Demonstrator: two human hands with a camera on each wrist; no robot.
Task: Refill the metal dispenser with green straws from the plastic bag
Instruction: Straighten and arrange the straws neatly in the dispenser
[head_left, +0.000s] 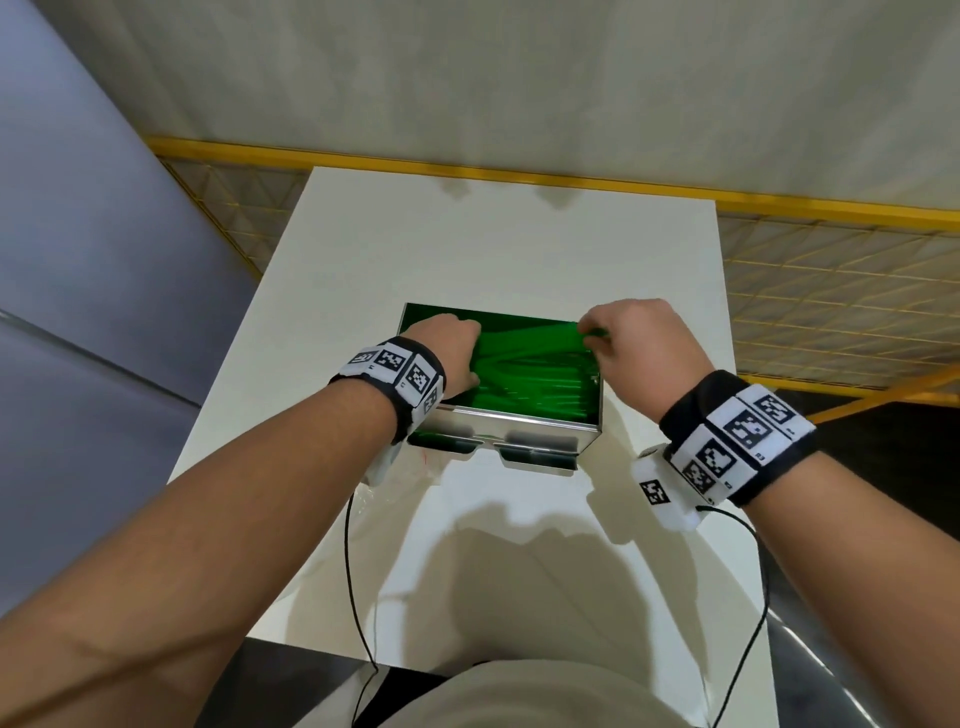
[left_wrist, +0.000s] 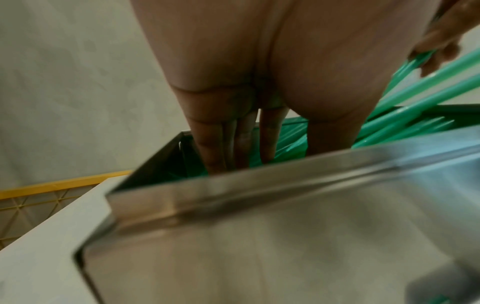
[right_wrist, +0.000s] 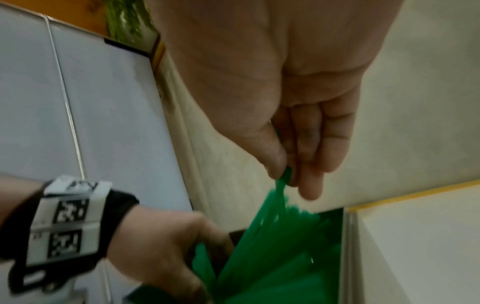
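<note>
The metal dispenser (head_left: 519, 428) stands open-topped on the white table (head_left: 493, 249), packed with green straws (head_left: 530, 374). My left hand (head_left: 470, 353) reaches into its left end; in the left wrist view the fingers (left_wrist: 221, 144) and thumb point down on either side of the straws (left_wrist: 415, 115). My right hand (head_left: 592, 332) is at the right end and pinches the tips of a few straws (right_wrist: 285, 257) between thumb and fingers (right_wrist: 309, 164), lifted above the rim. A clear film, perhaps the plastic bag (head_left: 415, 470), lies by the dispenser's front left corner.
A yellow-framed mesh fence (head_left: 831, 291) runs behind and to the right of the table. A grey panel (head_left: 78, 260) stands to the left. Thin black cables (head_left: 353, 571) hang from both wrist units over the table's near edge.
</note>
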